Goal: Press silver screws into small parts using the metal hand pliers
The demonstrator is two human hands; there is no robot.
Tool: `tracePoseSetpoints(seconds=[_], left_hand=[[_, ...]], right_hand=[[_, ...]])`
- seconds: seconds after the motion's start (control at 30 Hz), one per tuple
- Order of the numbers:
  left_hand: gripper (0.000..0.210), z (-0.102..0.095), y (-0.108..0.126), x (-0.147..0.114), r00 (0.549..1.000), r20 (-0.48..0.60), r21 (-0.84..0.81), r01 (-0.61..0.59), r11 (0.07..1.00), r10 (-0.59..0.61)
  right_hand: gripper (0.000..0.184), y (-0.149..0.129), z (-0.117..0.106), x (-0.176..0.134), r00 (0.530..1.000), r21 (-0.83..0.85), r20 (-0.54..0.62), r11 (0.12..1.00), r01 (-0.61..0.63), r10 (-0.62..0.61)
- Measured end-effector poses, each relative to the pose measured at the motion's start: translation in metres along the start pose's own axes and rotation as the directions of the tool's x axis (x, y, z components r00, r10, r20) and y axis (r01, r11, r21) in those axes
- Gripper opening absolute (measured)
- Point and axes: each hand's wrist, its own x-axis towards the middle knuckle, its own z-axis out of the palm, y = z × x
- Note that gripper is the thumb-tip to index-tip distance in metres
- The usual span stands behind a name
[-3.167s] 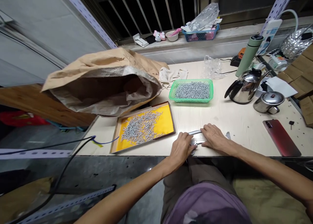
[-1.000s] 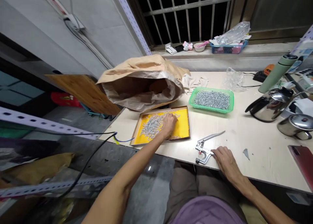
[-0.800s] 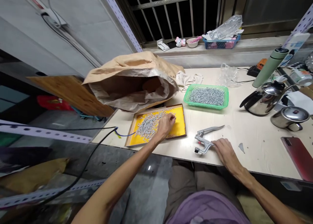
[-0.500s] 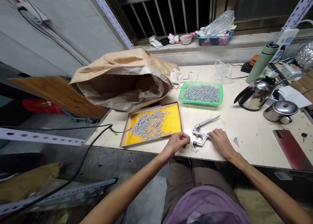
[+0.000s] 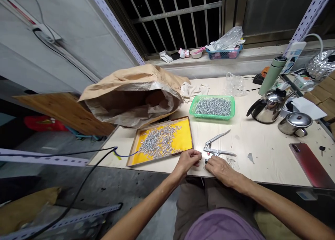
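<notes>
My left hand (image 5: 188, 159) is at the table's front edge, just right of the yellow tray (image 5: 186, 139), with its fingertips pinched together on a small metal piece too tiny to make out. My right hand (image 5: 219, 166) lies on the table beside it. Its fingertips point at the jaw of the silver hand pliers (image 5: 216, 150) and almost meet my left fingers. The pliers rest on the table with their handles spread apart, free of either hand. The tray holds a heap of small silver metal pieces (image 5: 158, 144).
A green basket (image 5: 192, 109) full of the same metal pieces stands behind the pliers. A big brown paper sack (image 5: 131, 93) lies at the back left. To the right are a steel kettle (image 5: 267, 105), a lidded steel pot (image 5: 294, 123), a green flask (image 5: 272, 70) and a red phone (image 5: 311, 163).
My left hand reached into the yellow tray, then came back pinched to the front edge. My right hand left the pliers' handle and moved left to the jaw.
</notes>
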Motion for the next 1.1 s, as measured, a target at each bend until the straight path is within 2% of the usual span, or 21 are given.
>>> tracePoseSetpoints(seconds=[0.1,0.23,0.3,0.33,0.4,0.47,0.57,0.67,0.87,1.1], left_hand=[[0.024,0.008,-0.002,0.005,0.999,0.022,-0.006,0.043,0.999,-0.043],[0.021,0.019,-0.005,0.013,0.997,0.071,0.046,0.03,0.998,-0.033],[0.023,0.022,-0.004,0.016,0.997,0.064,0.102,0.028,0.994,-0.035],[0.023,0.023,-0.003,0.017,0.998,0.051,0.139,0.041,0.989,-0.049],[0.024,0.024,-0.001,0.017,0.995,0.019,0.206,0.089,0.975,-0.095],[0.024,0.023,0.002,0.017,0.991,0.002,0.244,0.129,0.961,-0.133],[0.026,0.023,0.003,0.016,0.991,0.004,0.242,0.131,0.961,-0.136],[0.026,0.023,0.002,0.016,0.991,0.022,0.23,0.126,0.965,-0.135],[0.028,0.024,-0.006,0.017,0.986,0.029,0.233,0.155,0.96,-0.167],[0.029,0.025,-0.007,0.021,0.983,0.047,0.324,0.151,0.934,-0.175]], right_hand=[[0.02,0.033,-0.033,0.027,0.98,0.01,-0.169,0.994,-0.106,0.106],[0.027,0.085,-0.085,0.069,0.872,0.077,-0.364,0.944,-0.322,0.327],[0.036,0.095,-0.099,0.074,0.836,0.087,-0.389,0.919,-0.383,0.386],[0.037,0.094,-0.1,0.071,0.838,0.091,-0.369,0.913,-0.397,0.401],[0.03,0.083,-0.093,0.054,0.872,0.102,-0.261,0.91,-0.402,0.414],[0.02,0.067,-0.076,0.029,0.895,0.109,-0.107,0.9,-0.422,0.433],[0.013,0.048,-0.047,-0.006,0.876,0.071,0.081,0.874,-0.481,0.476],[0.014,0.042,-0.027,-0.023,0.844,0.008,0.177,0.856,-0.516,0.507],[0.02,0.042,-0.016,-0.025,0.82,-0.084,0.191,0.841,-0.534,0.54],[0.024,0.04,-0.014,-0.028,0.858,-0.077,0.107,0.865,-0.496,0.502]])
